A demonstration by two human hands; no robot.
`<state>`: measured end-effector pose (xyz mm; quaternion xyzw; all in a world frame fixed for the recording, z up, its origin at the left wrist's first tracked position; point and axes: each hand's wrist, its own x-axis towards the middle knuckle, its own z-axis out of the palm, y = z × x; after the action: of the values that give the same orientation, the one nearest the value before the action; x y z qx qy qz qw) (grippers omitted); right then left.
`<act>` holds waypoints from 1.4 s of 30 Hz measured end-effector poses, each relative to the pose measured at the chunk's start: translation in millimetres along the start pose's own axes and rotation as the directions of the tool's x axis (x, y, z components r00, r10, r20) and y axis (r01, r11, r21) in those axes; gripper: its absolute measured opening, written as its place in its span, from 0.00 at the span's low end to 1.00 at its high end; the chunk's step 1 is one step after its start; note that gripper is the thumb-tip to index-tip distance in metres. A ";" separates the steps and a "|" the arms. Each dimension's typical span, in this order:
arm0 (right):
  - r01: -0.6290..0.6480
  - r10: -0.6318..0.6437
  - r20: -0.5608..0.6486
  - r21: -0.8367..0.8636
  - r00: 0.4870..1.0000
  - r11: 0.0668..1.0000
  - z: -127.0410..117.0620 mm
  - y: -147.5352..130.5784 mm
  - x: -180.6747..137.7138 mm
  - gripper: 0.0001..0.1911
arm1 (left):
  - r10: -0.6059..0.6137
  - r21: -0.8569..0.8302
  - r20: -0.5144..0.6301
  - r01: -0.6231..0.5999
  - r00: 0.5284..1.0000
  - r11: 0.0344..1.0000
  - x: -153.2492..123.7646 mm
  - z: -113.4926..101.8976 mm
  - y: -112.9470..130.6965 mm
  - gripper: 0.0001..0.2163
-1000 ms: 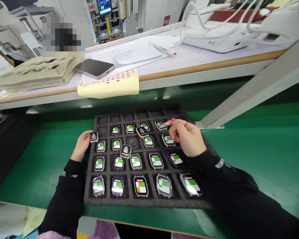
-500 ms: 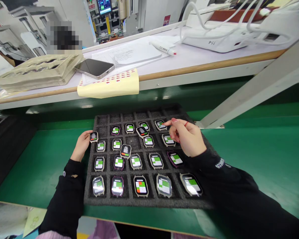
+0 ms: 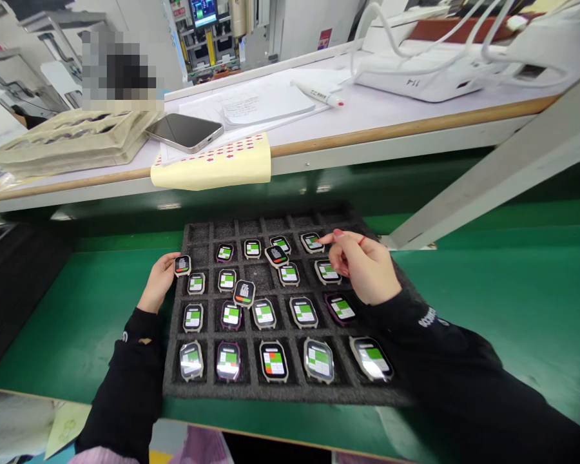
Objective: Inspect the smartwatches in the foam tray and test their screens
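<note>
A dark foam tray point(image 3: 290, 394) holds rows of smartwatch bodies without straps, most with lit green-and-white screens. At the tray's left rim my left hand point(image 3: 159, 283) grips a smartwatch point(image 3: 182, 265) showing a dark screen with text and a red-orange bar. My right hand point(image 3: 367, 264) reaches over the right side, its index fingertip at the screen of a watch point(image 3: 312, 242) in a back row; the other fingers are curled and hold nothing. Two more dark-screened watches, one in the middle point(image 3: 244, 293) and one farther back point(image 3: 276, 256), lie tilted across the dividers.
Behind the tray runs a shelf with a phone point(image 3: 186, 132), papers point(image 3: 265, 106), a marker point(image 3: 319, 95) and a white device with cables point(image 3: 415, 80). A slanted metal post point(image 3: 488, 161) stands at right. Dark foam point(image 3: 24, 283) lies at left. Someone's pixelated head shows beyond.
</note>
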<state>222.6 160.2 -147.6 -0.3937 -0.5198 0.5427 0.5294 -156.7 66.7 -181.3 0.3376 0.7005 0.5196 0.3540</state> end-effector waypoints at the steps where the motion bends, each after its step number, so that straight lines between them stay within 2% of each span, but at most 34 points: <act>1: 0.004 -0.004 0.002 -0.002 1.000 1.000 -0.1 0.2 0.0 0.31 | -0.001 -0.002 0.001 0.001 1.000 1.000 0.6 -0.3 -0.7 0.22; 6: 0.011 -0.010 0.018 -0.028 1.000 1.000 -0.7 -0.4 -0.7 0.29 | -0.019 -0.013 0.041 0.020 0.999 1.000 0.0 -5.6 2.9 0.25; 11: -0.005 0.005 0.009 -0.043 1.000 0.999 0.2 -1.9 -0.7 0.30 | -0.034 -0.057 0.191 0.045 0.981 0.997 -9.3 -15.6 18.1 0.29; 13: -0.010 0.010 0.012 -0.038 1.000 0.999 0.5 -1.9 -0.6 0.30 | -0.029 -0.056 0.215 0.042 0.976 0.998 -12.3 -16.9 21.4 0.29; 22: -0.016 0.017 0.010 -0.043 1.000 0.999 0.5 -1.5 -1.3 0.29 | 0.003 0.053 0.165 -0.012 0.986 0.999 -16.6 -6.5 18.7 0.30; 31: -0.018 0.018 0.007 -0.059 1.000 0.998 0.1 -2.6 -2.3 0.28 | 0.027 0.173 0.185 -0.060 0.982 0.983 -26.8 -15.5 31.8 0.34; 37: -0.044 0.043 -0.013 -0.054 0.999 0.998 0.4 -1.7 -1.3 0.32 | 0.088 0.224 0.186 -0.130 0.978 0.966 -25.0 -11.6 27.9 0.33; 42: -0.047 0.046 -0.020 -0.048 0.999 0.998 1.6 -3.0 -0.5 0.36 | 0.147 0.242 0.133 -0.176 0.980 0.954 -18.9 -10.3 20.8 0.31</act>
<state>221.6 159.2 -144.5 -0.4236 -0.5186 0.5385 0.5115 -153.4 50.6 -156.3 0.4651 0.7098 0.4333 0.3036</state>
